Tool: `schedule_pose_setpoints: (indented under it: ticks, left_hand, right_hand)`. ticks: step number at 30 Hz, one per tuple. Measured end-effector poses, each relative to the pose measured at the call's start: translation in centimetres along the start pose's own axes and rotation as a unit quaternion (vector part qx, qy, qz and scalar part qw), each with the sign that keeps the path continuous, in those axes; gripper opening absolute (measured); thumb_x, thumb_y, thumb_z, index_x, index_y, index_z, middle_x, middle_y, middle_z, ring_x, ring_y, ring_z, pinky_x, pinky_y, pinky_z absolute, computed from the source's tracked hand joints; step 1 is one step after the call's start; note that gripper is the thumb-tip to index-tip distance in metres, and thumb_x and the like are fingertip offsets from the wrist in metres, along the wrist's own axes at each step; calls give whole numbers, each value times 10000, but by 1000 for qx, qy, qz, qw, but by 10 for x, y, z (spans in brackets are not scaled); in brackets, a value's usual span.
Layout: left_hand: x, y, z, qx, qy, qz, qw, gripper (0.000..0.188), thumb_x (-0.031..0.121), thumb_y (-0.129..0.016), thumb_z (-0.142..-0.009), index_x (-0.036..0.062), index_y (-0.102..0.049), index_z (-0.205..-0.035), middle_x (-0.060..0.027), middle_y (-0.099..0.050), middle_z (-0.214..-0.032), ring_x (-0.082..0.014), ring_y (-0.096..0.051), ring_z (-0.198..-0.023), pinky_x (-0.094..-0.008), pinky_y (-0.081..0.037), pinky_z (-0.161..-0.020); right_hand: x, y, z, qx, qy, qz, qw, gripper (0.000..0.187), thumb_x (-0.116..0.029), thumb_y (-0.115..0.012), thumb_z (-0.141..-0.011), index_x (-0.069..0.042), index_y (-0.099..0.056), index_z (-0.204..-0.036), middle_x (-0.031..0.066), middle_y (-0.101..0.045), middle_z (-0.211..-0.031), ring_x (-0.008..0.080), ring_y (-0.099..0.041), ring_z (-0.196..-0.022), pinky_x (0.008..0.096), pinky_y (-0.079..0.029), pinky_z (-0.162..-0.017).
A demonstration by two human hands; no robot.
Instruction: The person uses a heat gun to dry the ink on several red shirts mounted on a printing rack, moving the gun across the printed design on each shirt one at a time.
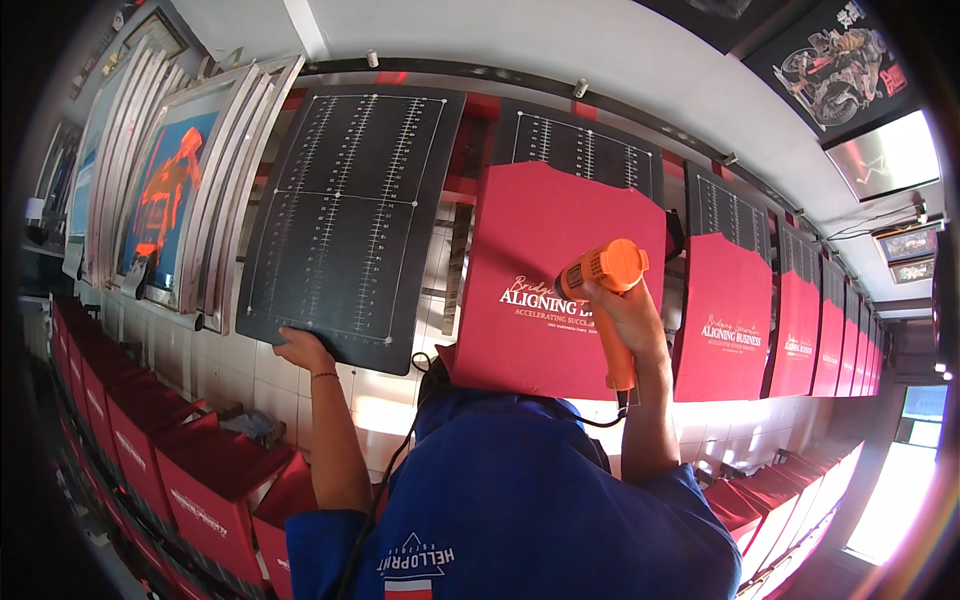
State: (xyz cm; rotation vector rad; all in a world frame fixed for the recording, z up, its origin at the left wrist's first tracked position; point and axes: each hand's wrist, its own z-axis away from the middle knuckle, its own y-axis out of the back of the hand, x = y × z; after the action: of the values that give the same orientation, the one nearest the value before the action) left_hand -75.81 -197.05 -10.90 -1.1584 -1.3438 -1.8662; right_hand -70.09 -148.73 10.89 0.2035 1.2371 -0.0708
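In my right hand [636,322] is an orange heat gun [612,264], gripped by its handle with a dark cord hanging from the lower end. Its dark nozzle points left over the white print of a red shirt [560,230], which is stretched on a black printing board. My left hand [304,350] holds the near edge of a bare black board [365,250] marked with white rulers and grid lines. The fingers under that board are partly hidden.
More red shirts [722,300] on boards run off to the right. Behind me stand further shirt-covered boards [205,500]. Framed printing screens [165,190] lean upright at the left. A black cord [388,465] hangs by my left side. Pictures [840,75] hang on the right wall.
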Motion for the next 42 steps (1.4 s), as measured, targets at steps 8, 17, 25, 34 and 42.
schedule_pose_setpoints:
  ticks: [8,17,25,34,42]
  left_hand:
    - [-3,1,-3,5,-10,11,1000,599,325,-446,-1026,-187,-351,-1322,-361,-492,-1290,-468,-541,-1193,-496,-443,-1029]
    - [0,2,0,4,-27,7,1000,565,303,-438,-1030,-184,-358,-1305,-362,-494,-1279,-470,-555,-1163,-498,-455,-1015]
    - [0,-1,1,10,-16,12,1000,549,300,-438,-1031,-173,-375,-1301,-355,-508,-1267,-461,-564,-1158,-494,-462,-1002]
    - [-10,-2,-8,12,-24,7,1000,554,307,-438,-1031,-178,-381,-1293,-364,-506,-1269,-468,-571,-1147,-494,-473,-993]
    - [2,-1,1,12,-17,-6,1000,567,310,-435,-1030,-184,-366,-1301,-370,-506,-1264,-473,-572,-1141,-496,-477,-984]
  right_hand:
    - [4,-6,-5,-26,22,10,999,378,-107,-724,-899,-49,-542,-1225,23,-623,-1078,109,-591,-969,304,-503,-848]
    - [-1,-17,-5,-42,-2,24,999,382,-113,-727,-891,-47,-545,-1221,23,-621,-1042,106,-588,-941,296,-503,-828]
    - [-14,-20,-7,-85,39,8,996,332,-85,-700,-900,-48,-551,-1195,14,-613,-1040,101,-575,-942,287,-497,-818]
    - [-15,-26,-12,-97,36,-2,995,322,-91,-710,-908,-50,-544,-1181,19,-619,-1035,102,-589,-927,289,-509,-805]
    - [-9,-33,-17,-78,-5,33,996,363,-111,-732,-899,-45,-537,-1198,18,-623,-999,100,-595,-870,285,-512,-784]
